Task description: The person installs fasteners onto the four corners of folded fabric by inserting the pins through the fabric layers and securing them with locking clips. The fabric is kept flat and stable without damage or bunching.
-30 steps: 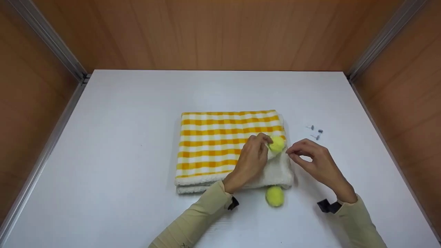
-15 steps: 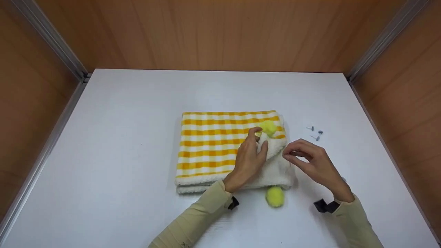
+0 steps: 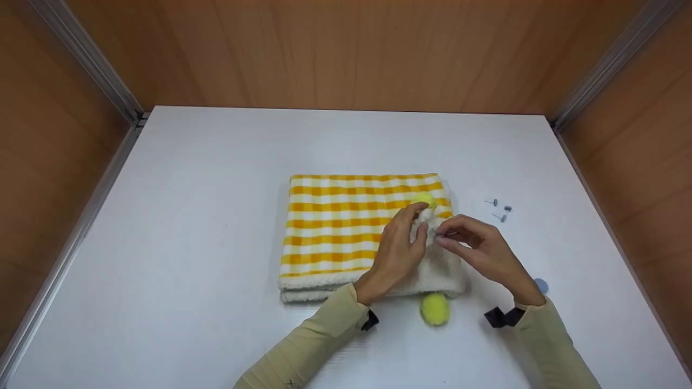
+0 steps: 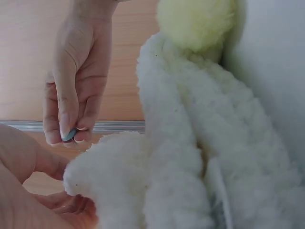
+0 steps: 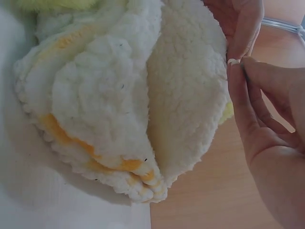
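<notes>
A folded blanket (image 3: 330, 227), yellow-and-white checked with white fleece backing, has yellow pom-poms at its corners. My left hand (image 3: 397, 248) holds up its near-right corner, thumb and fingers round the fleece edge (image 4: 107, 167) in the left wrist view. One pom-pom (image 3: 424, 199) shows just beyond those fingers; another pom-pom (image 3: 434, 309) lies at the blanket's front edge. Close to the raised fleece, my right hand (image 3: 481, 251) pinches a small pin with a blue-grey head (image 4: 70, 134) between thumb and fingers. The pin's shaft is mostly hidden.
Several loose pins (image 3: 503, 218) with grey heads lie on the white table (image 3: 189, 216), right of the blanket. A round blue disc (image 3: 541, 286) sits partly behind the right wrist. Wood panels (image 3: 346, 54) enclose the back and sides.
My left hand has folded the blanket corner back, its pom-pom moving farther away from me. My right hand has come left, up to the raised fleece. The blue disc has come into sight.
</notes>
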Tool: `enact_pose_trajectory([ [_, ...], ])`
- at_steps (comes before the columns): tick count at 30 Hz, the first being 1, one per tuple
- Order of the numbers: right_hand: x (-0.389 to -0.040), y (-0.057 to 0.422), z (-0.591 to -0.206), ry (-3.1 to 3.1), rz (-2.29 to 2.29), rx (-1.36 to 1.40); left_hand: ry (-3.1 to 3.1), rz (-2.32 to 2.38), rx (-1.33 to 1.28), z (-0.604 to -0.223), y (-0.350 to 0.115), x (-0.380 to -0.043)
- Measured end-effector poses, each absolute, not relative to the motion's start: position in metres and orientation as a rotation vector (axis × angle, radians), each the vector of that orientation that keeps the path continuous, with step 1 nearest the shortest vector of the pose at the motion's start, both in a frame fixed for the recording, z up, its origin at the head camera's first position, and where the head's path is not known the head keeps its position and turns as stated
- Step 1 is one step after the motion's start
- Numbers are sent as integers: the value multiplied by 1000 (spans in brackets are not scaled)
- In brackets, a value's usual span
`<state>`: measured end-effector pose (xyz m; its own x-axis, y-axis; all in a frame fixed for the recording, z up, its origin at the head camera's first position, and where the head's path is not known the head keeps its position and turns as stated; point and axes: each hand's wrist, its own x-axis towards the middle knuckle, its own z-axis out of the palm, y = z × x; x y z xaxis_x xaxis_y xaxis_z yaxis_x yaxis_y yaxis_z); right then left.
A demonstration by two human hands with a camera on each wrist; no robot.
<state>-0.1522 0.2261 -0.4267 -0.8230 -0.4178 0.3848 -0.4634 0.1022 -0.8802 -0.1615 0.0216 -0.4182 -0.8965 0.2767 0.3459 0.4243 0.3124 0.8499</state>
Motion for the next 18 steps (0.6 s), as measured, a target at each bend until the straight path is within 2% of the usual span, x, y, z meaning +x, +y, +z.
enact_pose_trajectory([
  [18, -157, 229, -443, -2329, 1832, 731, -2472, -1548, -833, -421, 23, -162],
])
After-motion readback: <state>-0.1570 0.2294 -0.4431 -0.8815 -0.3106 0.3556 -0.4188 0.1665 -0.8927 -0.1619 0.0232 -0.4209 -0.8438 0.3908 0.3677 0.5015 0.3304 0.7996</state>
